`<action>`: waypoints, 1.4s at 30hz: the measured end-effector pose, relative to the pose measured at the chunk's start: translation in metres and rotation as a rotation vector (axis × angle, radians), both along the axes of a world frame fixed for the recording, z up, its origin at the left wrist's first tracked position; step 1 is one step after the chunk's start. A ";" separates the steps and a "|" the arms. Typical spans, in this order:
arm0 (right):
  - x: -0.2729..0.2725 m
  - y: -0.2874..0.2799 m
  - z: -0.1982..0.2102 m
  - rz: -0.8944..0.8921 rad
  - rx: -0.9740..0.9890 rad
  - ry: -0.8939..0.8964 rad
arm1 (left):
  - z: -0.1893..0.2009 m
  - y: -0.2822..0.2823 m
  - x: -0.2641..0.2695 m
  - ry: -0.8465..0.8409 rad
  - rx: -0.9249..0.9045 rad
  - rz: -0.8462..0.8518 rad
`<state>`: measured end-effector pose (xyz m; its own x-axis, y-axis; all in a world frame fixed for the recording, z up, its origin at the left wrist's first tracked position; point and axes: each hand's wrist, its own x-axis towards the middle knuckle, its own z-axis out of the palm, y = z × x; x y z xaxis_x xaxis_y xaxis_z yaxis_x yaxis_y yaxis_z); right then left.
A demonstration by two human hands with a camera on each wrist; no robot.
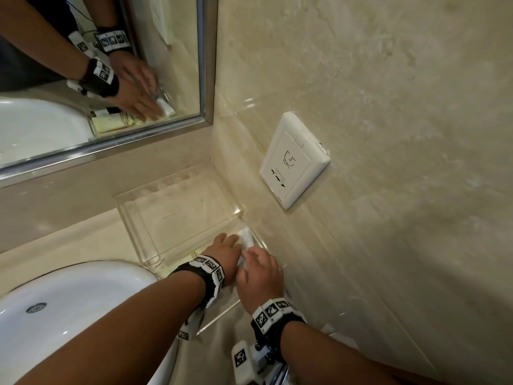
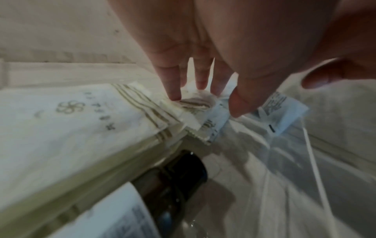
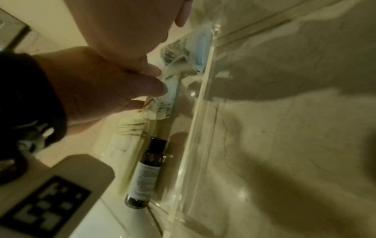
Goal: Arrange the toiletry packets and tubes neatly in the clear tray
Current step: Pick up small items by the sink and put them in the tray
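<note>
The clear tray (image 1: 144,234) stands on the counter in the corner by the wall. At its near end lie cream packets (image 2: 71,120), white tubes (image 2: 280,112) and a small dark bottle (image 3: 146,169). My left hand (image 1: 230,241) reaches into the tray with straight, spread fingers, their tips (image 2: 175,95) pressing on the ends of the packets and tubes. My right hand (image 1: 249,254) hovers just beside it, over a white tube (image 1: 245,237) along the tray's right wall. One of its fingertips (image 3: 181,19) shows extended. My hands hide most of the items in the head view.
A white sink basin (image 1: 69,301) sits left of the tray. A framed mirror (image 1: 97,79) hangs behind it and reflects both hands. A white wall socket (image 1: 294,159) is on the marble wall just right of the tray.
</note>
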<state>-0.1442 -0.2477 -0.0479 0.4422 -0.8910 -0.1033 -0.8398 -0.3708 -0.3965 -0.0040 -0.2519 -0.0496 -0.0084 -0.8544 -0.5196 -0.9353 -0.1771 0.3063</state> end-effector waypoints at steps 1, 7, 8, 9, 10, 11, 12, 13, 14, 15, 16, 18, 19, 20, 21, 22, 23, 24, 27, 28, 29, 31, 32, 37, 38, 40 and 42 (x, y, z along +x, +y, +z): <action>-0.002 0.002 -0.002 0.005 -0.001 0.000 | 0.000 0.000 -0.002 -0.015 0.004 -0.007; -0.011 0.009 -0.010 0.101 0.062 0.140 | -0.007 0.004 -0.006 -0.033 -0.040 0.019; -0.011 0.009 -0.009 0.114 0.098 0.179 | -0.007 0.004 -0.005 -0.018 -0.040 0.006; -0.011 0.008 -0.006 0.118 0.131 0.215 | -0.008 0.003 -0.004 -0.009 -0.031 -0.017; -0.011 0.006 -0.004 0.120 0.151 0.240 | -0.008 0.003 -0.003 -0.012 -0.022 -0.042; -0.012 0.005 -0.001 0.123 0.160 0.263 | -0.008 0.003 -0.002 -0.020 -0.021 -0.060; -0.012 0.003 0.001 0.131 0.160 0.284 | -0.008 0.002 -0.002 -0.024 -0.027 -0.066; -0.013 0.002 0.003 0.142 0.157 0.300 | -0.009 0.002 -0.003 -0.024 -0.035 -0.066; -0.014 0.001 0.004 0.151 0.149 0.312 | -0.009 0.001 -0.003 -0.024 -0.044 -0.073; -0.015 0.001 0.004 0.156 0.145 0.326 | -0.009 0.001 -0.004 -0.031 -0.047 -0.090; -0.016 0.001 0.003 0.158 0.146 0.343 | -0.009 0.000 -0.004 -0.040 -0.038 -0.111; -0.014 0.004 0.000 0.157 0.169 0.369 | -0.006 -0.003 -0.005 -0.057 0.009 -0.140; -0.012 0.006 -0.002 0.158 0.182 0.376 | -0.005 -0.004 -0.005 -0.062 0.030 -0.144; -0.010 0.008 -0.004 0.163 0.195 0.385 | -0.003 -0.006 -0.005 -0.065 0.039 -0.146; -0.008 0.009 -0.005 0.173 0.209 0.400 | -0.002 -0.006 -0.005 -0.068 0.044 -0.150; -0.008 0.010 -0.005 0.186 0.221 0.418 | -0.001 -0.007 -0.005 -0.071 0.049 -0.154; -0.007 0.011 -0.005 0.201 0.229 0.439 | 0.000 -0.007 -0.005 -0.074 0.053 -0.157; -0.007 0.011 -0.004 0.218 0.234 0.462 | 0.002 -0.008 -0.005 -0.074 0.055 -0.157; -0.008 0.012 -0.004 0.270 0.212 0.529 | 0.009 -0.010 -0.007 -0.063 0.063 -0.152; -0.008 0.013 -0.004 0.284 0.203 0.546 | 0.010 -0.010 -0.008 -0.065 0.068 -0.150; -0.008 0.013 -0.005 0.294 0.202 0.561 | 0.010 -0.010 -0.008 -0.067 0.070 -0.148; -0.008 0.012 -0.006 0.309 0.211 0.581 | 0.007 -0.010 -0.008 -0.065 0.073 -0.146; -0.007 0.011 -0.005 0.312 0.219 0.585 | 0.005 -0.010 -0.007 -0.062 0.072 -0.144; -0.008 0.007 -0.002 0.320 0.254 0.569 | -0.002 -0.010 -0.001 -0.020 0.061 -0.115; -0.008 0.007 -0.002 0.319 0.255 0.561 | -0.001 -0.009 -0.001 -0.016 0.054 -0.105; -0.009 0.007 -0.002 0.316 0.249 0.546 | 0.003 -0.006 0.000 -0.021 0.030 -0.092; -0.010 0.007 -0.003 0.311 0.233 0.538 | 0.009 -0.001 0.002 -0.032 0.003 -0.085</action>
<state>-0.1543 -0.2407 -0.0507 0.5075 -0.6579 -0.5564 -0.8110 -0.5829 -0.0506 -0.0024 -0.2528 -0.0408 -0.0638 -0.8497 -0.5233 -0.9564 -0.0976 0.2752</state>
